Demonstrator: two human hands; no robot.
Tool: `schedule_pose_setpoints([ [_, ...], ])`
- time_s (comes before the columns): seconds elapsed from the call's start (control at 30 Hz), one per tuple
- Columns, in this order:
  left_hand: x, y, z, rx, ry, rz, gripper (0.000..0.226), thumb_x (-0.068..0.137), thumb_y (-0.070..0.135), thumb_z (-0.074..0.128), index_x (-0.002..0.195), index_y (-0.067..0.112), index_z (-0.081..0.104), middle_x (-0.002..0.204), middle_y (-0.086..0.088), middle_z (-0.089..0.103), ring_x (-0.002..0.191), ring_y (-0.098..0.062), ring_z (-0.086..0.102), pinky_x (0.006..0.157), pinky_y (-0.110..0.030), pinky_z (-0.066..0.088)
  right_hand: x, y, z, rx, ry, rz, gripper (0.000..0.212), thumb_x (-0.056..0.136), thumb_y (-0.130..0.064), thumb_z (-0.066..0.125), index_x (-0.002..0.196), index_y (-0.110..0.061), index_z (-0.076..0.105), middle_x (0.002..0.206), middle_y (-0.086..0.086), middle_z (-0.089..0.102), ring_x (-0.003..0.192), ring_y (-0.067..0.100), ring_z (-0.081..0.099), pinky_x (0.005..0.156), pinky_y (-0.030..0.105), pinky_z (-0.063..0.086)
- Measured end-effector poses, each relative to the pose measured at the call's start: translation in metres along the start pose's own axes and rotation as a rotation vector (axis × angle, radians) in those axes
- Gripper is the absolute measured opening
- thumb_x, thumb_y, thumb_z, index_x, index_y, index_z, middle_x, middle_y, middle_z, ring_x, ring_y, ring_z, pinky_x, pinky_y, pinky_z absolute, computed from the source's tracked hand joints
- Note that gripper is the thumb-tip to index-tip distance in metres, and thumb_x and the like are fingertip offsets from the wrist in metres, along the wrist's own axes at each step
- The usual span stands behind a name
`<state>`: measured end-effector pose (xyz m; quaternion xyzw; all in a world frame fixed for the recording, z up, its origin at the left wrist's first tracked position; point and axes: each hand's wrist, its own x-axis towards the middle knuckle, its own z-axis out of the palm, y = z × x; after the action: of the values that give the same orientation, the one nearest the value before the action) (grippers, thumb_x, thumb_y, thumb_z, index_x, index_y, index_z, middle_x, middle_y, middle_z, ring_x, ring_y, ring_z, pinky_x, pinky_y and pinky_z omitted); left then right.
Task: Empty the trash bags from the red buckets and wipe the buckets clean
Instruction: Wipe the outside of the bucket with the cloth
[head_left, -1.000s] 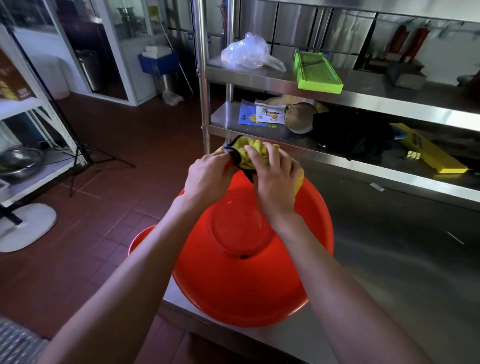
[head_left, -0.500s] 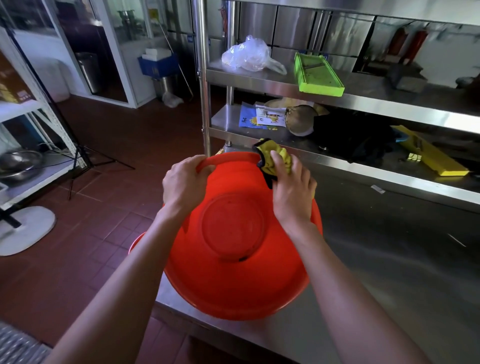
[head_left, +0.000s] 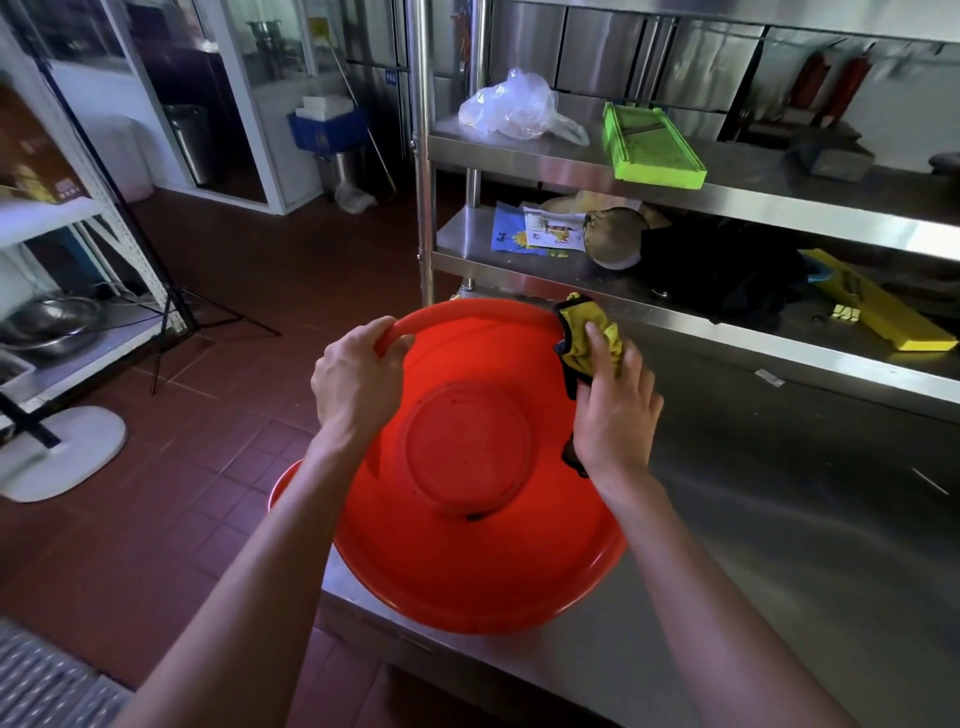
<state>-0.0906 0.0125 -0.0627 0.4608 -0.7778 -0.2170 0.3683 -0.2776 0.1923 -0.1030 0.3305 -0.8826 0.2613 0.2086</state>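
A red bucket (head_left: 467, 561) lies tilted on the corner of the steel table (head_left: 779, 545), its round base facing me. My left hand (head_left: 356, 387) grips the bucket's rim at the far left, fingers curled over the edge. My right hand (head_left: 615, 405) lies over a yellow cloth with black trim (head_left: 584, 325) and presses it against the bucket's right side just below the rim. Part of the cloth is hidden under my palm. The edge of a second red bucket (head_left: 283, 486) shows below the first one, off the table's left side.
Steel shelves stand behind the bucket, holding a clear plastic bag (head_left: 511, 106), a green tray (head_left: 652, 145), papers (head_left: 535, 236) and a yellow tool (head_left: 878, 306). To the left are red tile floor (head_left: 218, 457), a white stand base (head_left: 62, 452) and a rack with metal bowls (head_left: 49, 325).
My left hand let go of the cloth and took hold of the rim further left. My right hand slid the cloth along the rim to the right side.
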Motion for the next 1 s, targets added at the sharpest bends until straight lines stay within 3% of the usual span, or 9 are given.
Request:
schedule_pose_setpoints([
  [0.17, -0.008, 0.001, -0.003, -0.006, 0.005, 0.014, 0.019, 0.097, 0.045, 0.064, 0.107, 0.031, 0.073, 0.097, 0.002, 0.072, 0.095, -0.032, 0.065, 0.075, -0.036, 0.041, 0.02, -0.025, 0.001, -0.018, -0.005, -0.103, 0.075, 0.088, -0.015, 0.067, 0.152, -0.039, 0.037, 0.149, 0.009, 0.043, 0.121, 0.037, 0.051, 0.089, 0.053, 0.044],
  [0.33, -0.019, 0.017, -0.001, -0.004, 0.0, 0.068, 0.02, 0.099, 0.043, 0.064, 0.112, 0.031, 0.073, 0.102, 0.004, 0.072, 0.096, -0.03, 0.065, 0.074, -0.033, 0.036, 0.038, -0.066, 0.003, -0.015, 0.015, -0.337, 0.067, 0.09, -0.011, 0.059, 0.148, -0.04, 0.043, 0.147, 0.002, 0.045, 0.129, 0.031, 0.045, 0.102, 0.051, 0.036],
  [0.5, -0.018, 0.013, -0.001, 0.014, 0.005, 0.067, 0.025, 0.1, 0.043, 0.062, 0.12, 0.032, 0.071, 0.107, 0.005, 0.071, 0.1, -0.03, 0.066, 0.075, -0.033, 0.037, 0.037, -0.078, 0.009, -0.042, 0.04, -0.412, 0.071, 0.088, -0.006, 0.064, 0.147, -0.039, 0.042, 0.146, 0.003, 0.044, 0.128, 0.03, 0.045, 0.105, 0.05, 0.034],
  [0.63, -0.017, 0.008, -0.003, 0.015, 0.016, 0.026, 0.028, 0.1, 0.043, 0.062, 0.124, 0.03, 0.07, 0.116, 0.003, 0.073, 0.107, -0.031, 0.066, 0.081, -0.037, 0.042, 0.035, -0.071, 0.006, -0.037, 0.015, -0.403, 0.075, 0.088, -0.002, 0.06, 0.15, -0.038, 0.038, 0.147, 0.004, 0.041, 0.129, 0.03, 0.043, 0.105, 0.048, 0.034],
  [0.73, -0.017, 0.003, -0.007, 0.015, 0.03, -0.037, 0.029, 0.1, 0.044, 0.062, 0.124, 0.029, 0.07, 0.119, 0.0, 0.073, 0.11, -0.034, 0.065, 0.087, -0.04, 0.045, 0.032, -0.06, 0.002, -0.019, -0.012, -0.296, 0.07, 0.093, -0.007, 0.056, 0.151, -0.04, 0.036, 0.148, 0.004, 0.041, 0.125, 0.031, 0.046, 0.098, 0.05, 0.039],
  [0.87, -0.024, -0.005, -0.012, 0.029, 0.061, -0.064, 0.026, 0.101, 0.043, 0.06, 0.119, 0.027, 0.069, 0.115, -0.003, 0.072, 0.107, -0.037, 0.065, 0.082, -0.04, 0.042, 0.025, -0.04, -0.004, 0.01, -0.028, -0.209, 0.067, 0.092, -0.013, 0.059, 0.15, -0.037, 0.037, 0.141, 0.009, 0.047, 0.108, 0.034, 0.054, 0.083, 0.051, 0.046],
  [1.0, -0.031, 0.0, -0.011, -0.001, 0.073, -0.064, 0.024, 0.1, 0.043, 0.062, 0.117, 0.027, 0.069, 0.111, -0.001, 0.073, 0.105, -0.034, 0.065, 0.079, -0.037, 0.038, 0.019, -0.028, -0.013, 0.077, -0.058, -0.187, 0.07, 0.088, -0.012, 0.067, 0.149, -0.034, 0.04, 0.141, 0.009, 0.047, 0.112, 0.034, 0.052, 0.087, 0.052, 0.045],
])
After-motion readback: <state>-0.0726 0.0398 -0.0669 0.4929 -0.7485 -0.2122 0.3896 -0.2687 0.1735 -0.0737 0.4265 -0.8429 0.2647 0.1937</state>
